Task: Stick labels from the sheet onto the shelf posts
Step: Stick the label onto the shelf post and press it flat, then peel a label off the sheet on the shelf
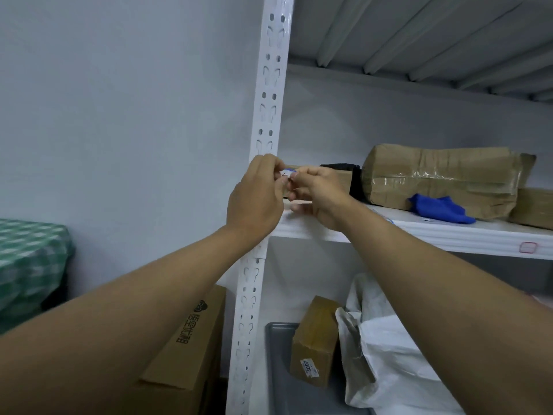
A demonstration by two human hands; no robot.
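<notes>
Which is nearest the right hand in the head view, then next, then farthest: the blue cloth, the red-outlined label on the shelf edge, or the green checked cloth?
From the right hand:
1. Blue cloth, on the shelf to its right.
2. Red-outlined label, farther right on the shelf's front edge.
3. Green checked cloth, far left, beyond the post.

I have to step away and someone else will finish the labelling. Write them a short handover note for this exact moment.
Left hand: pinches one end of a small white label, in front of the white shelf post.
Right hand: pinches the label's other end.
The label sheet cannot be made out; it may be hidden under the hands.
Done: no stuck label shows on the visible post; a red-edged label sits on the shelf edge.
Left: press this label onto the post, then do the others.
</notes>
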